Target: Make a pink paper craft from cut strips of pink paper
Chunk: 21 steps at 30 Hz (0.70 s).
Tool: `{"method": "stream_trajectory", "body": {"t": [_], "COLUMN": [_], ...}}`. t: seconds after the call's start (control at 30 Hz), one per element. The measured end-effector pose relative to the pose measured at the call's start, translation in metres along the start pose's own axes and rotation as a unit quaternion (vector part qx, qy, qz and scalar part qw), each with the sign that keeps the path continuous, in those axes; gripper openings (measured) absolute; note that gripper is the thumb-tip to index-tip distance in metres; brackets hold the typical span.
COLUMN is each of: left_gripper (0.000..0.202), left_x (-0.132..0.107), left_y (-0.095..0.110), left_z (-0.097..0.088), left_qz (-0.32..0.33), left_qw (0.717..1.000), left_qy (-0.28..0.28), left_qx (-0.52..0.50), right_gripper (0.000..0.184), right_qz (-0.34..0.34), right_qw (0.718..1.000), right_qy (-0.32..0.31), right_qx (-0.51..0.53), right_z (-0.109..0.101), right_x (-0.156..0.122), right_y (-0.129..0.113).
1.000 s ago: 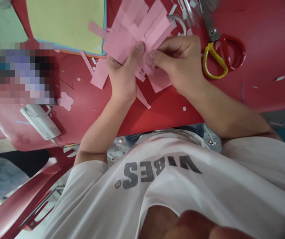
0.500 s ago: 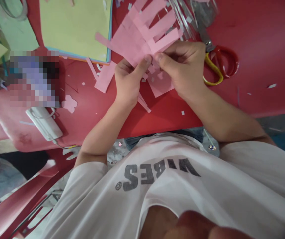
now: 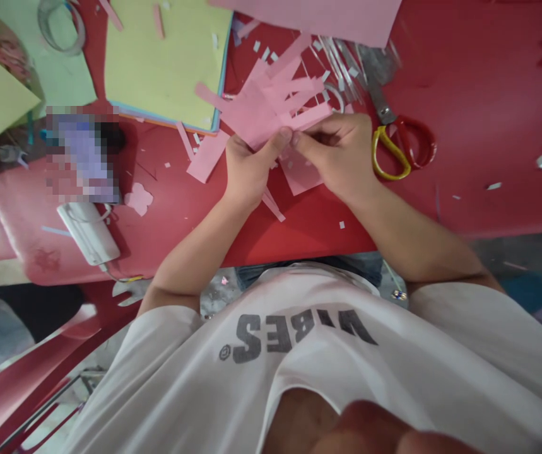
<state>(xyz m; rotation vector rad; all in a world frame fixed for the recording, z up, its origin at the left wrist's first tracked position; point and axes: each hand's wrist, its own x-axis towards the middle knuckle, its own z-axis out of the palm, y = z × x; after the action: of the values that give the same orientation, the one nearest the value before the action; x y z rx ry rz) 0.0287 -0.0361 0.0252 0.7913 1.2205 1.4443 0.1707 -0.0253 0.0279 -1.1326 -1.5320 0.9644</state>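
Note:
Both my hands meet over a red table [image 3: 488, 94], pinching a bunch of pink paper strips [image 3: 271, 104] that fan out away from me. My left hand [image 3: 249, 167] grips the bunch from the left with thumb on top. My right hand [image 3: 339, 154] pinches it from the right, fingers curled. More pink paper pieces [image 3: 207, 157] lie flat on the table under and beside my hands.
Scissors with red and yellow handles [image 3: 396, 148] lie just right of my right hand. A stack of yellow-green sheets [image 3: 166, 57] lies at the back left, a large pink sheet [image 3: 327, 16] at the back. A white device [image 3: 88, 232] rests at the left. Paper scraps litter the table.
The view has shifted so the table and hands sit lower in the picture. The fanned strips now look more bunched together; both hands keep their pinch on them.

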Motion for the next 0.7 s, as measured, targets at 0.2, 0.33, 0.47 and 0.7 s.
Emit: {"method": "stream_trajectory", "body": {"t": [0.2,0.33,0.47,0.7], "left_gripper": [0.028,0.027,0.029,0.037], "left_x": [0.001,0.012,0.028,0.021], "left_y": [0.002,0.003,0.008,0.03], "left_z": [-0.002,-0.012,-0.028,-0.025], "left_qz": [0.018,0.015,-0.001,0.017], "left_qw": [0.998,0.996,0.993,0.992], "left_qy": [-0.051,-0.069,-0.068,-0.116], "left_qx": [-0.008,-0.053,-0.095,-0.039], "right_gripper": [0.022,0.012,0.027,0.022], "right_qz": [-0.04,-0.049,-0.123,-0.085], "right_qw": [0.998,0.997,0.977,0.923], "right_qy": [-0.035,-0.031,-0.087,-0.135], "right_qx": [-0.023,-0.057,-0.153,-0.351], "right_z": [-0.01,-0.028,-0.044,-0.042], "right_x": [0.008,0.022,0.032,0.027], "right_y": [0.001,0.005,0.018,0.02]}}
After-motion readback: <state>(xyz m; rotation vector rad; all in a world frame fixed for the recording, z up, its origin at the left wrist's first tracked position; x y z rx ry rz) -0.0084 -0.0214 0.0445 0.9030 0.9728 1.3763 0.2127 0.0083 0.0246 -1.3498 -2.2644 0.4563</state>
